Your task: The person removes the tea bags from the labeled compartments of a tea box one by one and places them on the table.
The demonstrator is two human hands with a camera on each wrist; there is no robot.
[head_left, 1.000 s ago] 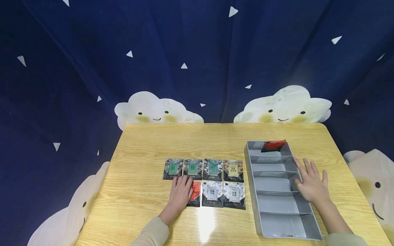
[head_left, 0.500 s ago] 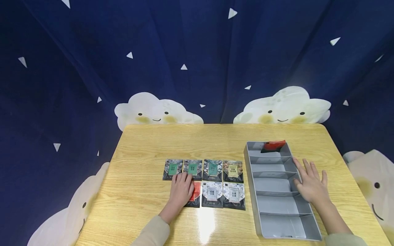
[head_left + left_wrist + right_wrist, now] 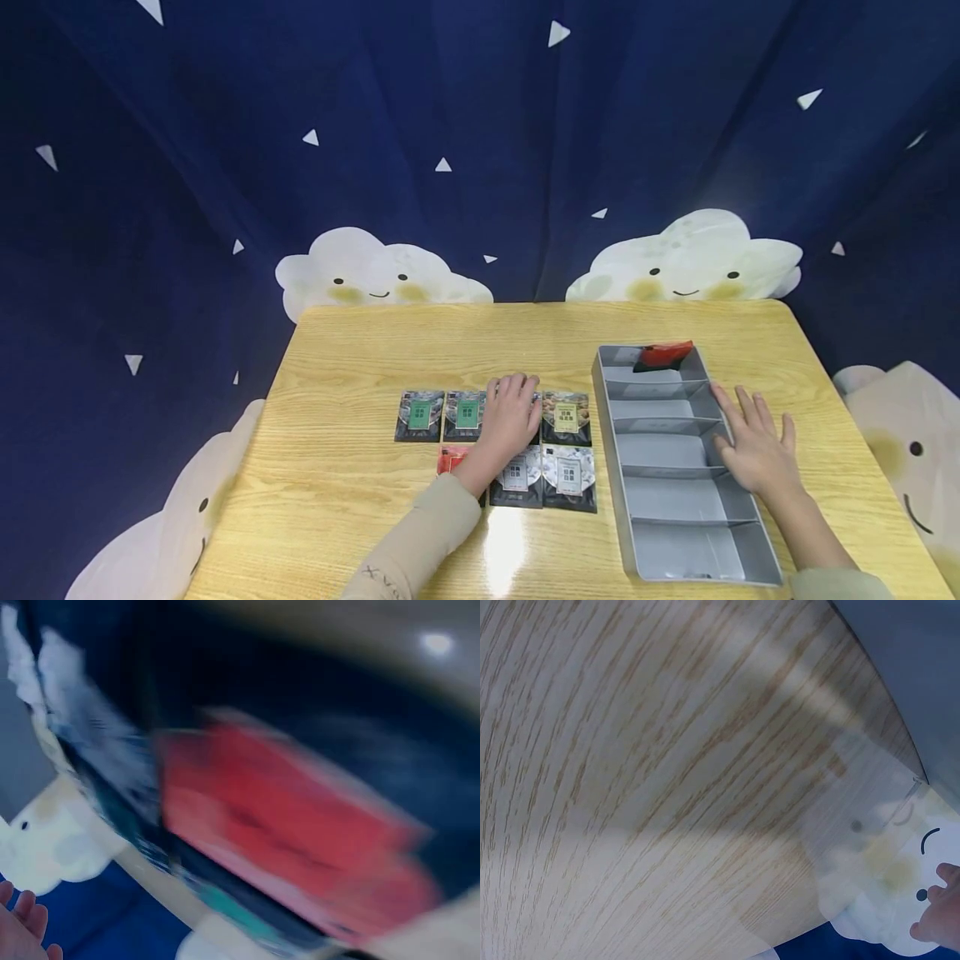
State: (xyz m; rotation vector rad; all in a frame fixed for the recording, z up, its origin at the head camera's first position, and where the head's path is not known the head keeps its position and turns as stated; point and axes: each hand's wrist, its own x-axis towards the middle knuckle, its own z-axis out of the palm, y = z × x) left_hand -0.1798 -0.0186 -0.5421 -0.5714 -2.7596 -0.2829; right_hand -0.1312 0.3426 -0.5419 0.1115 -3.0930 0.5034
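Note:
In the head view my left hand (image 3: 510, 419) is over the third packet of the back row, largely covering it; its fingers look extended, and I cannot tell whether they touch it. Beside it lie two green-labelled tea packets (image 3: 419, 415) and a yellow-labelled packet (image 3: 567, 417). A red packet (image 3: 453, 458), partly hidden by my left forearm, and two white packets (image 3: 569, 477) form the front row. My right hand (image 3: 761, 454) rests spread against the right side of the grey compartment tray (image 3: 671, 500), its thumb over the rim.
Another red packet (image 3: 666, 356) leans in the tray's rearmost compartment. Everything stands on a wooden table (image 3: 337, 500). Behind it hangs a dark blue curtain (image 3: 495, 100) with clouds and white triangles. The left wrist view is blurred, a red packet (image 3: 292, 832) filling its middle.
My left hand has moved right and away from me, from the red packet to the third back-row packet, uncovering part of the red one. The right hand and tray stay put.

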